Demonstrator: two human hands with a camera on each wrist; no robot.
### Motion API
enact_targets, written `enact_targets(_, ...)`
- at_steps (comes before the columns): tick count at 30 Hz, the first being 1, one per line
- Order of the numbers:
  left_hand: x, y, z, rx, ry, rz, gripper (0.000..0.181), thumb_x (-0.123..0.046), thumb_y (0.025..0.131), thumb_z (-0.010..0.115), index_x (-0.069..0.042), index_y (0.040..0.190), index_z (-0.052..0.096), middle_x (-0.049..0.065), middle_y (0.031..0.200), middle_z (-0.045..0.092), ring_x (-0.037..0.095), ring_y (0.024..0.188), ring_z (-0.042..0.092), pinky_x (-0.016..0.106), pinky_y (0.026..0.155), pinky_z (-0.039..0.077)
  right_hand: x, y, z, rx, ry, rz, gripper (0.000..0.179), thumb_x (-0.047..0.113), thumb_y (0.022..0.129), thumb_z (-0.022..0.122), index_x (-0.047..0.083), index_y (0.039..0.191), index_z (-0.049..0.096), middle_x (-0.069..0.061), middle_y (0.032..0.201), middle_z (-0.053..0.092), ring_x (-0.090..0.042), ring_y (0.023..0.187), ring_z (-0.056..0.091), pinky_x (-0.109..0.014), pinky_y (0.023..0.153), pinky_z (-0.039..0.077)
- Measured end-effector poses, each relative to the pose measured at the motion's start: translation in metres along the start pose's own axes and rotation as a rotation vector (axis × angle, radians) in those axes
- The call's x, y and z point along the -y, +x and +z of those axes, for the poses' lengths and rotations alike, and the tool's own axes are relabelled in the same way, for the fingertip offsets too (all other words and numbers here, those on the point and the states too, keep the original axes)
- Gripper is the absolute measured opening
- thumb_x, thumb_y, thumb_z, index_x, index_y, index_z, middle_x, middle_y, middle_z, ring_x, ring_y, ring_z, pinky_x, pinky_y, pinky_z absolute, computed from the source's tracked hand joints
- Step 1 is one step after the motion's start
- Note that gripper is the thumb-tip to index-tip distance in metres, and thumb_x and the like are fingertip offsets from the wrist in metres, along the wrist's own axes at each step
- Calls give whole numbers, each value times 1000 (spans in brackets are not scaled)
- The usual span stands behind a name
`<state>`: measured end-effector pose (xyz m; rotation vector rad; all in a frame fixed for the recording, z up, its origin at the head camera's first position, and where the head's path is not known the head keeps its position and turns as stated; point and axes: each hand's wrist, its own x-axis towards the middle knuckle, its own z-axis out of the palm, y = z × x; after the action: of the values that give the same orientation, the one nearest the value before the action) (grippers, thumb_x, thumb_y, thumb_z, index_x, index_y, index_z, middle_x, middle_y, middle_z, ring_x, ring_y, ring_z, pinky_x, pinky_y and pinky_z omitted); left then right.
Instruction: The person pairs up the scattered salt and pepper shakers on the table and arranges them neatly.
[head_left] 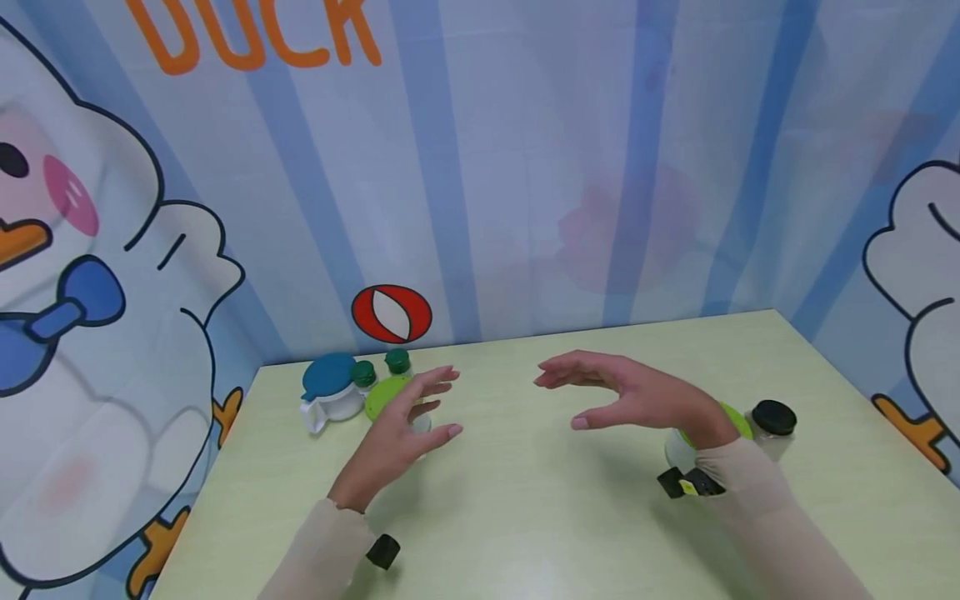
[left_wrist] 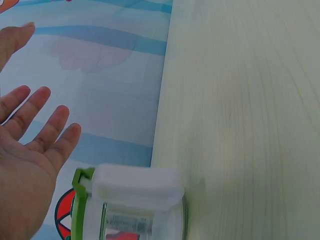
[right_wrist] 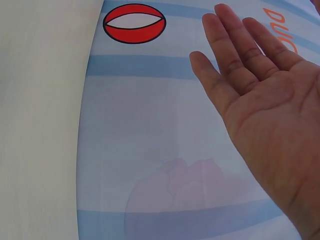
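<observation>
Both hands hover over the table with nothing in them. My left hand (head_left: 401, 429) has its fingers spread, palm turned inward, and overlaps a green-lidded container (head_left: 385, 393) in the head view. In the left wrist view that clear container (left_wrist: 132, 200) shows a white handle and a green lid edge, below the fingers of the left hand (left_wrist: 30, 150). My right hand (head_left: 633, 392) reaches inward with loosely extended fingers; behind its wrist sits another container with a green lid (head_left: 737, 419), partly hidden. Straight fingers also show on the right hand (right_wrist: 265, 95) in the right wrist view.
At the back left stand a blue-lidded white pitcher (head_left: 330, 387) and two green-capped bottles (head_left: 397, 361). A black-lidded jar (head_left: 774, 421) is beside the right wrist. The pale wooden table (head_left: 517, 500) meets a striped cartoon curtain (head_left: 525, 167) at its back edge.
</observation>
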<state>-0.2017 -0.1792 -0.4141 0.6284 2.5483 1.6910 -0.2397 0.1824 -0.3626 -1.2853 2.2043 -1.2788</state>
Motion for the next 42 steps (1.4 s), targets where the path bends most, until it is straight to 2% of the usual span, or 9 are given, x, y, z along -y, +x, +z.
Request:
enact_targets(9,9,-9,-18,-54,10,-5,67,-28,92,78,-40,148,44,-12,154,43,22,145,40,47,115,40,-4,7,6,-16,43,19,66,18,96,72,27,153,41,-1,149,54,-21,138,50,-31,110,45)
enact_targets(12,14,-11,-23,-76,18,-2,65,-27,92,77,-39,147,45,-11,154,43,25,145,41,49,115,40,-4,11,8,-27,56,33,67,20,95,74,29,153,41,1,148,55,-20,138,51,-31,110,45)
enact_targets(19,26,-17,-32,-113,53,-43,66,-32,92,77,-41,148,44,-11,154,43,30,143,42,54,115,39,-7,19,11,-33,91,40,66,20,95,74,30,152,43,1,146,56,-21,137,52,-33,109,46)
enact_targets(26,34,-22,-38,-167,85,-105,66,-25,93,76,-36,150,45,-7,154,41,34,143,40,59,112,40,-15,27,15,-25,109,-8,63,16,95,73,24,151,44,-5,144,58,-24,135,54,-36,115,41)
enact_targets(30,37,-25,-42,-190,95,-108,66,-27,92,77,-34,150,45,-5,155,40,31,145,36,61,115,35,-18,31,18,-14,134,-10,63,15,95,72,25,151,45,-8,144,58,-24,134,54,-38,116,40)
enact_targets(33,40,-27,-45,-204,100,-103,66,-29,92,77,-35,150,45,-5,156,40,30,147,32,64,116,31,-19,34,20,-8,152,2,63,16,95,73,26,151,45,-6,144,58,-27,135,53,-40,116,40)
enact_targets(38,44,-29,-50,-226,114,-90,68,-26,92,77,-27,152,44,0,158,37,30,148,30,65,117,28,-20,39,22,-1,166,2,62,17,95,72,26,151,45,-4,144,58,-30,136,52,-36,115,41)
enact_targets(42,48,-30,-52,-230,104,-82,70,-24,92,77,-19,153,43,4,158,36,31,149,29,63,118,28,-21,44,24,7,166,0,61,17,95,72,26,150,46,-5,143,58,-24,135,53,-36,115,42)
